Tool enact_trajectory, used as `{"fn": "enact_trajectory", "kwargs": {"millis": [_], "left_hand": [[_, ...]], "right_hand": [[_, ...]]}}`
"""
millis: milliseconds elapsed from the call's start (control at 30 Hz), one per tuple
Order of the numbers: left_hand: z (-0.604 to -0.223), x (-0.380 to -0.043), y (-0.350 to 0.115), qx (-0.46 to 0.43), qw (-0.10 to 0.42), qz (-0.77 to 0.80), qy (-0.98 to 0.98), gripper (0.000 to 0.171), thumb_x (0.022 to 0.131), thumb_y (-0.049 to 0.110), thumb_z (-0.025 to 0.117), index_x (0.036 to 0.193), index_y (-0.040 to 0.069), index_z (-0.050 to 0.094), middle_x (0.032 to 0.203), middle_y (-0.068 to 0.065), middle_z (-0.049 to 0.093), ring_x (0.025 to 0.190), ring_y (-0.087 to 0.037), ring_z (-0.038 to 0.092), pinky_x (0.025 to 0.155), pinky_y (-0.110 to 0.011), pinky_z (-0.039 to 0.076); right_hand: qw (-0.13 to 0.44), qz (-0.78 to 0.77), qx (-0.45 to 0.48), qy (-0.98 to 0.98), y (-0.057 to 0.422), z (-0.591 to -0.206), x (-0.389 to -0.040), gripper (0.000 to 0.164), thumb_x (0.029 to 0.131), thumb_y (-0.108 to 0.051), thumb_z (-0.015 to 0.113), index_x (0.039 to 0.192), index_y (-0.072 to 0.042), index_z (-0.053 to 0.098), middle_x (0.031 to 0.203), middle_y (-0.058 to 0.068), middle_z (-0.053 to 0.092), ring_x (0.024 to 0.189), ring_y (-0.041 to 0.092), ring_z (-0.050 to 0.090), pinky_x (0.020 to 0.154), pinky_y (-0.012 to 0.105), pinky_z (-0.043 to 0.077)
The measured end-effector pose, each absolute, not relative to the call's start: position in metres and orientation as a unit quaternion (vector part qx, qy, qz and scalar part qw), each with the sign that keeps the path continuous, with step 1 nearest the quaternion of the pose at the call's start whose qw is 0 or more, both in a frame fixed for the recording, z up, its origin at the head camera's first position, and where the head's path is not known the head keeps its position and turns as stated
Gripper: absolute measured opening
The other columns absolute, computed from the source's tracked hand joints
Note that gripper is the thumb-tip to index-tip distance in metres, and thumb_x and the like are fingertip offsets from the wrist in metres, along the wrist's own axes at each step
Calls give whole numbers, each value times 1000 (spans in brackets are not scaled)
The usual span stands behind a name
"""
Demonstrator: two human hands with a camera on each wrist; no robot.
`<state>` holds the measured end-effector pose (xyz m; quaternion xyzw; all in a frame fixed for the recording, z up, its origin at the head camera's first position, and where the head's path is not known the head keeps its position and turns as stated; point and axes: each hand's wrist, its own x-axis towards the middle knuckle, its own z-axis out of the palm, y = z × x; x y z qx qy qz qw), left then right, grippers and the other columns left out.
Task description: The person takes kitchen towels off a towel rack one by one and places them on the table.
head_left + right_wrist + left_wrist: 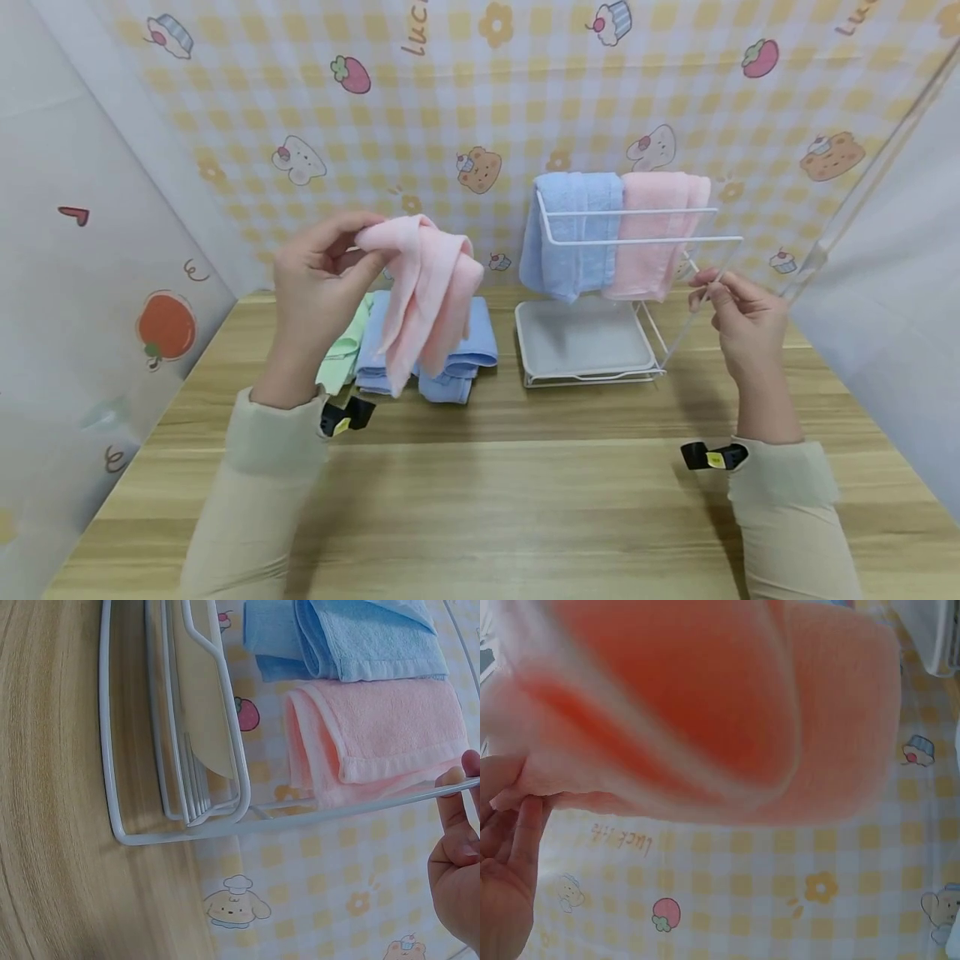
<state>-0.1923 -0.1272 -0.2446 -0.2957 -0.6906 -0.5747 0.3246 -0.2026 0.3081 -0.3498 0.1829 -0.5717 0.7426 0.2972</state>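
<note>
My left hand [315, 271] pinches a pink towel [431, 283] by one end between thumb and fingers. The towel hangs down in loose folds and blurs close to the camera in the left wrist view. At the right, my right hand [750, 325] holds the side bar of a white wire rack [645, 242] with its fingertips. Over the rack's top hang a folded blue towel [581, 187] and, beside it, a folded pink towel [397, 727]. Below them a pale tray [585, 337] sits in the rack's base.
Behind my left hand, folded blue towels [480, 333] and a green towel [345, 350] lie on the wooden table [510, 517], partly hidden by the held towel. A checked, patterned cloth [420, 108] covers the wall behind. White sheets close off both sides.
</note>
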Motion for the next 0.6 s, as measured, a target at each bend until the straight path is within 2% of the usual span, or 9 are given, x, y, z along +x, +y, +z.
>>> {"fn": "enact_trajectory", "kwargs": {"millis": [100, 200, 333, 467, 600], "left_hand": [[-248, -189, -137, -285, 292, -536, -740, 17, 86, -10, 69, 103, -9, 69, 97, 13, 70, 92, -8, 66, 79, -18, 58], [-254, -185, -146, -280, 264, -480, -789, 17, 89, -8, 67, 106, -5, 67, 104, 2, 68, 99, -7, 60, 82, -13, 54], [-266, -181, -156, -289, 254, -409, -827, 19, 88, -7, 68, 107, -4, 65, 108, -15, 67, 103, -1, 53, 88, -11, 47], [-277, -179, -164, -284, 247, -407, -832, 17, 89, -9, 66, 105, -8, 63, 106, -20, 67, 104, 4, 53, 95, -9, 45], [-284, -176, -172, -264, 235, -433, -829, 17, 91, -12, 61, 107, -9, 61, 108, -19, 65, 101, 6, 56, 91, -6, 47]], "right_hand": [[306, 737, 184, -574, 306, -350, -203, 17, 96, 11, 53, 97, 21, 67, 86, 7, 75, 64, 13, 65, 37, 19, 13], [314, 733, 187, -574, 305, -350, -203, 18, 96, 12, 52, 97, 22, 67, 86, 8, 74, 64, 14, 64, 37, 19, 13], [310, 741, 194, -563, 306, -350, -204, 18, 95, 13, 52, 97, 22, 67, 86, 10, 74, 64, 16, 64, 35, 18, 15], [307, 743, 192, -562, 306, -351, -205, 17, 95, 13, 52, 97, 22, 67, 86, 10, 75, 65, 16, 65, 35, 17, 17], [311, 741, 183, -567, 307, -351, -204, 17, 95, 12, 53, 97, 21, 67, 86, 9, 75, 64, 15, 65, 37, 17, 15]]}}
